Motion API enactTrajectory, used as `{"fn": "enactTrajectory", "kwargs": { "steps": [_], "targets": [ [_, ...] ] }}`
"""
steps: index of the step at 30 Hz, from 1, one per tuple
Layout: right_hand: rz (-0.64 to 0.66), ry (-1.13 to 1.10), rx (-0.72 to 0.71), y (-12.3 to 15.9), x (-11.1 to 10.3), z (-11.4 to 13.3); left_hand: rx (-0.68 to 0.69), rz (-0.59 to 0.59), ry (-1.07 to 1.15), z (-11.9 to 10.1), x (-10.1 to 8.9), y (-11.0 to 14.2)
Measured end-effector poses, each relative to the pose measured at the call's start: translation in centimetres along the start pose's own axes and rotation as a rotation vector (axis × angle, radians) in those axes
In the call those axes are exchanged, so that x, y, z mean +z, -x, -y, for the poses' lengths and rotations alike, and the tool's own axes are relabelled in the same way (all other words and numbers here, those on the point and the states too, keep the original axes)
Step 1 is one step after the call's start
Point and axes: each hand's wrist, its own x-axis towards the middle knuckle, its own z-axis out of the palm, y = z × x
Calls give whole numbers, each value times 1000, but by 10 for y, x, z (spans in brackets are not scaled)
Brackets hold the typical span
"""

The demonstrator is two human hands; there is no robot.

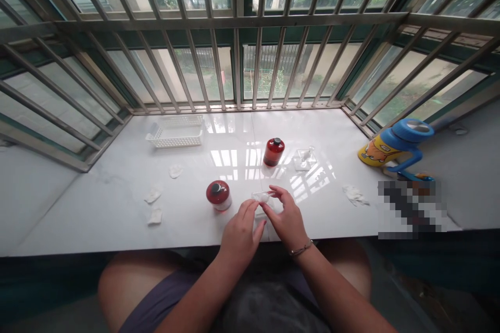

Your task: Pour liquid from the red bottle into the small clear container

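Note:
Close to the table's front edge, my left hand (239,228) and my right hand (286,218) meet around a small clear plastic piece (264,197). The right thumb and index finger pinch it, while the curled left fingertips press at its left side; part of it is hidden by the fingers. A red translucent bottle with a black cap (219,196) stands just left of my hands. Farther back is a second red bottle (274,152), also black-capped. To its right lies a clear, square-based plastic piece (305,158) with a raised part on top.
A white plastic basket (175,138) sits at the back left of the white table (117,208). Crumpled white tissues (154,216) lie at left, and another tissue (355,195) at right. A blue-and-yellow water bottle (394,143) stands by the right wall. Metal bars (234,22) line the window.

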Motion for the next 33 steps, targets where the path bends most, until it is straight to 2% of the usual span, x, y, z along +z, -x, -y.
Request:
{"fn": "enactTrajectory", "kwargs": {
  "steps": [5,8,11,13,16,19,23,28,30,33],
  "targets": [
    [-36,-136,-65,-1,-16,17,2,112,-55,2,0,6],
    [-104,-245,-93,-1,-27,28,18,111,-45,0,-3,9],
    [-114,-281,-80,-1,-31,33,57,112,4,-1,-13,17],
    [-92,-273,-79,-2,-31,32,94,146,32,0,-23,26],
    [-54,-248,-99,-3,-29,27,114,280,75,7,-45,45],
    [-19,-209,-96,-3,-27,24,-18,450,127,23,-74,65],
    [-22,-166,-86,-1,-28,25,-410,566,26,68,-117,88],
    [-63,-191,-44,0,-28,27,-751,560,-307,162,-164,129],
    [-87,-208,-32,0,-27,28,-844,568,-385,198,-176,151],
    [-76,-245,-10,1,-25,29,-1158,684,-272,237,-179,178]
  ]
}}
